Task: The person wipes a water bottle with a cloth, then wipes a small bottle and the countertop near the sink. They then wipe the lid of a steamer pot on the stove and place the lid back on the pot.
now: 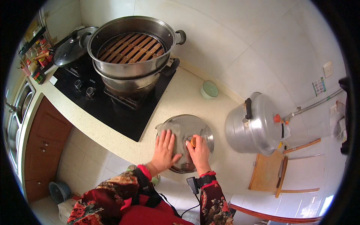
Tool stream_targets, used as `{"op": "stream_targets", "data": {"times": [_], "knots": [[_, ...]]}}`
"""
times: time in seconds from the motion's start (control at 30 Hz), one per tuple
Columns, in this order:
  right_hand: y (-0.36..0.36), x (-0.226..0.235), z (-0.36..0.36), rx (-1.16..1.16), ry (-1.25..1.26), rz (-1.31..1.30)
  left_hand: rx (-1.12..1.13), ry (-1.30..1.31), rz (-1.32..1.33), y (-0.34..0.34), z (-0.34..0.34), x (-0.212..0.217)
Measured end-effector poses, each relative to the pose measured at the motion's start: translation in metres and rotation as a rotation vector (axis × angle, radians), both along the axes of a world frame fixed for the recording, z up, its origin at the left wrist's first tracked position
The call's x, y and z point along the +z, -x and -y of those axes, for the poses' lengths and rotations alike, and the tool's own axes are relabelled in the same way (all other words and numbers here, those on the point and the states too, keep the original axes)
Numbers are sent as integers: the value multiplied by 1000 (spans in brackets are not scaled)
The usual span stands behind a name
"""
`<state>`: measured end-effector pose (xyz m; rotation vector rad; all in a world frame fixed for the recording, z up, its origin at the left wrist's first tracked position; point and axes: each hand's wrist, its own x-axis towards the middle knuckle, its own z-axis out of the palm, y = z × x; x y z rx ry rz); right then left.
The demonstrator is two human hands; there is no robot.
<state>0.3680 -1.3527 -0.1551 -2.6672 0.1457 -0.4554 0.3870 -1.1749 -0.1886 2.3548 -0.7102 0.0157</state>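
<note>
Lid: a round steel pot lid (184,148) with a glass centre lies on the speckled counter (180,101), near its front edge, directly in front of the person and under both hands.
Left hand: the left hand (164,148) lies flat on the lid's left half, fingers stretched out and close together, pressing a pale cloth (162,129) against the metal; the cloth's edge shows past the fingertips at the lid's upper left rim.
Right hand: the right hand (198,152) sits over the lid's middle, fingers curled around the orange knob (192,141), which peeks out between thumb and forefinger (the grip looks closed, though the fingers hide most of the knob).
Sleeves: both forearms come up from the lower edge in dark floral sleeves with red cuffs; a black strap circles the right wrist.
Stove: a black glass hob (112,108) lies to the left of the lid, well apart from the hands.
Steamer: a large steel steamer pot (131,48) stands on the hob, open, with a wooden slat rack inside.
Second lid: a dark glass lid (69,50) rests behind the steamer at the left.
Bowl: a small pale green bowl (209,89) stands by the wall, beyond the lid.
Large pot: a big aluminium pot (255,123) with a black handle lies on its side to the right of the lid, near a wooden cutting board (266,172).
</note>
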Motion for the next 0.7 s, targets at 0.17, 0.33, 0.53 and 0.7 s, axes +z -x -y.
{"op": "stream_targets", "data": {"times": [0.17,0.33,0.53,0.7], "knots": [[-9,-11,6,-62,42,27,103,315,-336,-72,6,-9],[-16,-10,3,-64,64,62,206,466,-307,-63,5,-36],[-13,-16,8,-114,45,32,153,463,-358,32,0,-39],[-9,-12,3,-128,61,43,153,495,-340,54,4,-37]]}}
